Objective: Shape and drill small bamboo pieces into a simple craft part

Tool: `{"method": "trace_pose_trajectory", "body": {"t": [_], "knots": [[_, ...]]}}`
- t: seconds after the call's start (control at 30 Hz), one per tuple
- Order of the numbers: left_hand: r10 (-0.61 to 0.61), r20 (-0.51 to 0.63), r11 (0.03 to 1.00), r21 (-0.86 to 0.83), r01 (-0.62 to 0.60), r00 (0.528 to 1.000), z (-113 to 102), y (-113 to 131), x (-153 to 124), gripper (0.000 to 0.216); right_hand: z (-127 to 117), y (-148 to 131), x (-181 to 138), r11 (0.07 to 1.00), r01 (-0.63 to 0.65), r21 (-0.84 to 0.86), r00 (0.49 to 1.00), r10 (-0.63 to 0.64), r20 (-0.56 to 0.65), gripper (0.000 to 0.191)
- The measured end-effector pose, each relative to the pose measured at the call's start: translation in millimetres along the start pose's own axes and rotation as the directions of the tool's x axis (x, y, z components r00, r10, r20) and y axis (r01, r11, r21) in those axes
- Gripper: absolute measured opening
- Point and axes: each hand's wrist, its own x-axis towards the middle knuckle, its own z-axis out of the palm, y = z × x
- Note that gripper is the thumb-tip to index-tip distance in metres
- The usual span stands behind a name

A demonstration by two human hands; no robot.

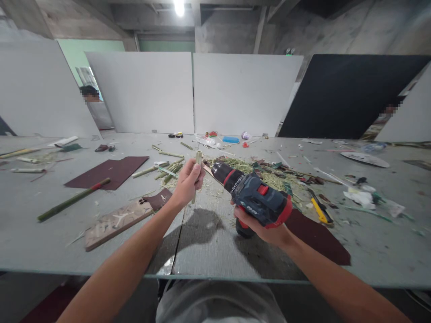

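Note:
My left hand (187, 181) is closed around a short pale green bamboo stick (198, 158), held upright above the grey table (208, 251). My right hand (259, 224) grips a blue, black and red cordless drill (256, 195). The drill's chuck points left, its tip close to the bamboo stick just below the stick's top end. Both hands hover over the table's near middle.
Bamboo pieces and shavings (168, 170) litter the table centre. A long green bamboo stick (72, 200) lies left, next to a dark red sheet (111, 171) and a patterned board (116, 222). A yellow utility knife (319, 210) lies right. White and black panels stand behind.

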Motion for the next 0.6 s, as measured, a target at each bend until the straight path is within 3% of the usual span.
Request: {"method": "trace_pose_trajectory", "body": {"t": [0.6], "knots": [[-0.013, 0.014, 1.0, -0.018, 0.013, 1.0, 0.6, 1.1, -0.3, 0.033, -3.1, -4.4, 5.5, 0.987, 0.138, -0.085, 0.987, -0.144, -0.066, 0.011]]}}
